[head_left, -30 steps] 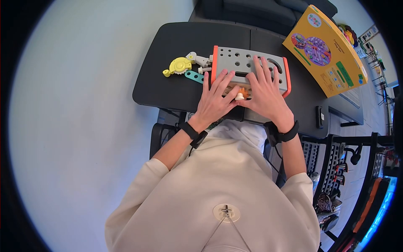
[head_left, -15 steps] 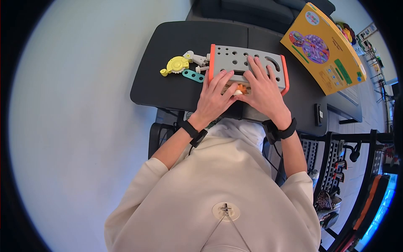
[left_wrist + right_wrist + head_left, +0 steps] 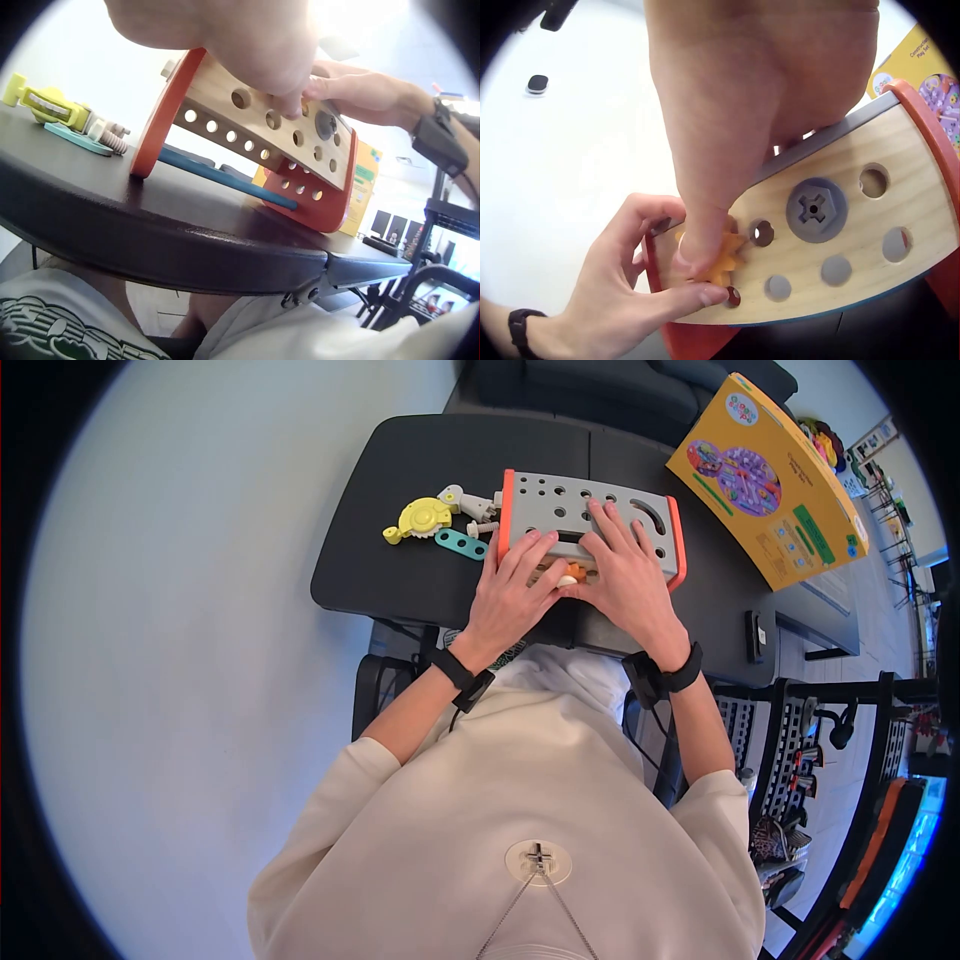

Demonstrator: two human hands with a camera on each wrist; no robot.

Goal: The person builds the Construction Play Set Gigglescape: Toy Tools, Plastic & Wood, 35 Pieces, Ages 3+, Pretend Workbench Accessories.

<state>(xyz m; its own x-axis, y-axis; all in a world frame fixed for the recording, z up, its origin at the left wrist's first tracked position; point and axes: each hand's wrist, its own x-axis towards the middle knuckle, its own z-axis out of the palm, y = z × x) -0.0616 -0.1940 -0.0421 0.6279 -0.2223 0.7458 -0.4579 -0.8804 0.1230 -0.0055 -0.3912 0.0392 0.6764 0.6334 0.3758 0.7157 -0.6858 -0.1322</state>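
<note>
A toy workbench (image 3: 560, 490) with a grey perforated top, wooden front and red sides stands on the black table. An orange gear (image 3: 729, 259) sits against its wooden front, with a white peg (image 3: 567, 581) at its middle. My left hand (image 3: 508, 600) has its thumb and index finger around the gear, the other fingers lying on the grey top. The thumb of my right hand (image 3: 632, 585) presses over the peg, while its long fingers lie straight across the top. A grey screw head (image 3: 815, 210) fills another hole in the wooden front.
Left of the workbench lie a yellow toy saw part (image 3: 423, 516), a teal perforated strip (image 3: 461, 543) and a light toy screw (image 3: 112, 139). A yellow box (image 3: 770, 480) stands at the right, with a small black device (image 3: 755, 637) near the table's right edge.
The white peg stood out farther from the gear a second ago and now sits closer in. My right thumb has moved in with it. Both hands otherwise keep their places.
</note>
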